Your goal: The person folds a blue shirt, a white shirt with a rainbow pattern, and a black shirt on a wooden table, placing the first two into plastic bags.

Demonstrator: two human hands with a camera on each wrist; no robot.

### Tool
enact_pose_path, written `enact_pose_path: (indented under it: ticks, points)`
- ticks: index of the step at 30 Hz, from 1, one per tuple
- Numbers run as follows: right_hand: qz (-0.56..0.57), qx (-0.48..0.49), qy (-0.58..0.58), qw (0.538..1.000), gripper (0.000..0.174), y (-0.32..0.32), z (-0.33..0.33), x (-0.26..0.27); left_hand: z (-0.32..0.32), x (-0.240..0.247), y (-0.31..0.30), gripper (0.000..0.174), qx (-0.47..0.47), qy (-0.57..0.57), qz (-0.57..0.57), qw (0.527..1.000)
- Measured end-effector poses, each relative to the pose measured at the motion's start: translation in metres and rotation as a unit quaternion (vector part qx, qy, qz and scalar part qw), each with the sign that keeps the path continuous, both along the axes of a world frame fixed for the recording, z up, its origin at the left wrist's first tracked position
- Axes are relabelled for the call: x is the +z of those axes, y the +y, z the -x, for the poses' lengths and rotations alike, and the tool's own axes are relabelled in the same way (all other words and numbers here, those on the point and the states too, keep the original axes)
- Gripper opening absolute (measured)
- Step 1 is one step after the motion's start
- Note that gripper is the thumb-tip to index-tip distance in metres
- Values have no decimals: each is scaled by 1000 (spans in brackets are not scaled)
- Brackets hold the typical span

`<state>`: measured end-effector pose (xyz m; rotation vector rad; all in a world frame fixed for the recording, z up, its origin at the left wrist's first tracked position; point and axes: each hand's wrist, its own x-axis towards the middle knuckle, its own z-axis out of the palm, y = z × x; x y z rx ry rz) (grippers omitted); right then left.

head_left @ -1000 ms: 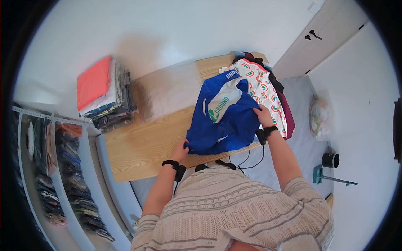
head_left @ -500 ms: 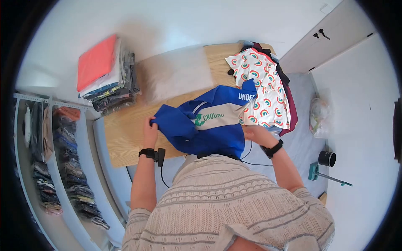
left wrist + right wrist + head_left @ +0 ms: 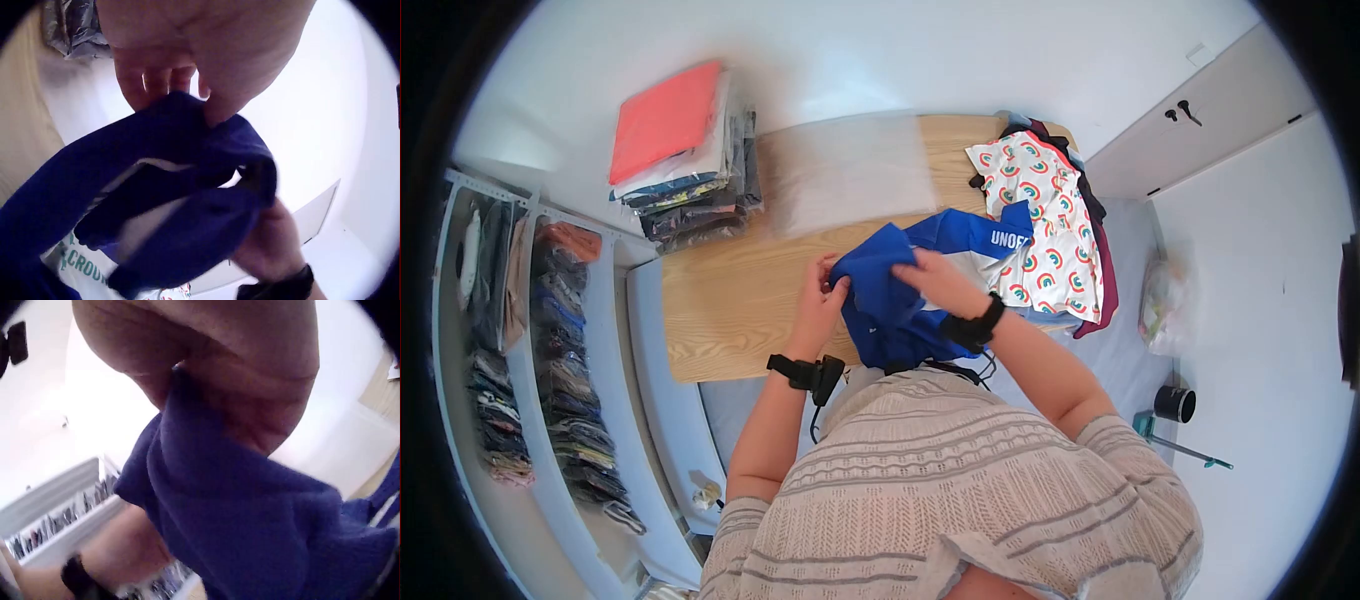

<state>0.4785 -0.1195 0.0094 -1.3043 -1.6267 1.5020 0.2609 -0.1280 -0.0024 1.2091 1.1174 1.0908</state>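
A blue and white garment (image 3: 883, 282) with printed lettering is bunched near the table's front edge, part of it raised between both hands. The left hand (image 3: 820, 298) pinches its left edge; in the left wrist view the thumb and fingers of that hand (image 3: 206, 50) grip the blue cloth (image 3: 169, 131) from above. Farther right along the raised part, the right hand (image 3: 940, 283) grips the fabric. The right wrist view shows blue cloth (image 3: 231, 506) hanging from the right hand (image 3: 212, 369), its fingertips partly hidden.
White rainbow-print clothing (image 3: 1040, 220) lies over darker garments at the table's right end. Clear plastic (image 3: 850, 170) lies at the back, beside a bagged clothing stack (image 3: 665, 125). Shelves (image 3: 580, 370) stand left; a black bin (image 3: 1175, 403) stands on the floor at right.
The right hand has moved left and up from the garment's lower right edge and now grips its raised part. The left hand has shifted right, and the garment's left part is gathered closer.
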Motion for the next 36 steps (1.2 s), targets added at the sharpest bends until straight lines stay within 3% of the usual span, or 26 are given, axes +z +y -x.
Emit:
enact_pose_path:
  ticks: [1, 3, 5, 7, 9, 11, 13, 17, 21, 24, 28, 30, 34, 36]
  points:
    - [-2, 3, -3, 1000, 31, 3, -5, 18, 2, -2, -1, 22, 3, -3, -2, 1000]
    - [74, -94, 282, 952, 25, 6, -16, 63, 7, -5, -4, 24, 63, 99, -105, 988]
    - [55, -140, 346, 926, 21, 4, -18, 112, 14, -4, -9, 24, 32, 144, -83, 986]
    - [20, -139, 353, 925, 21, 3, -26, 141, 15, 0, -15, 24, 0, 189, -64, 980]
    - [-31, -141, 383, 912, 21, -1, -23, 173, 12, 7, -19, 28, -154, 172, -114, 966]
    - [-45, -141, 387, 910, 22, -2, -25, 196, 4, 14, -19, 30, -207, 174, -153, 951]
    - [-154, -136, 403, 892, 24, -6, -22, 225, -7, 24, -18, 32, -259, 174, -192, 930]
    - [-262, -166, 387, 868, 36, -10, -29, 265, -29, 45, -15, 55, -240, 153, -195, 939]
    - [-316, -55, 396, 860, 40, -9, -52, 292, -48, 39, 0, 77, -156, 151, -262, 940]
    - [-339, -128, 389, 847, 28, -28, -42, 310, -58, 42, 13, 79, -81, 159, -275, 945]
    - [-351, -82, 404, 841, 33, -45, -48, 318, -71, 61, 34, 78, -5, 127, -286, 950]
    - [-360, -68, 403, 839, 33, -51, -50, 321, -76, 78, 40, 75, 46, 167, -333, 927]
    - [-361, -55, 399, 841, 35, -64, -45, 326, -87, 99, 50, 72, 45, 195, -343, 918]
    - [-361, -49, 398, 842, 35, -65, -45, 324, -93, 101, 50, 60, 32, 213, -358, 909]
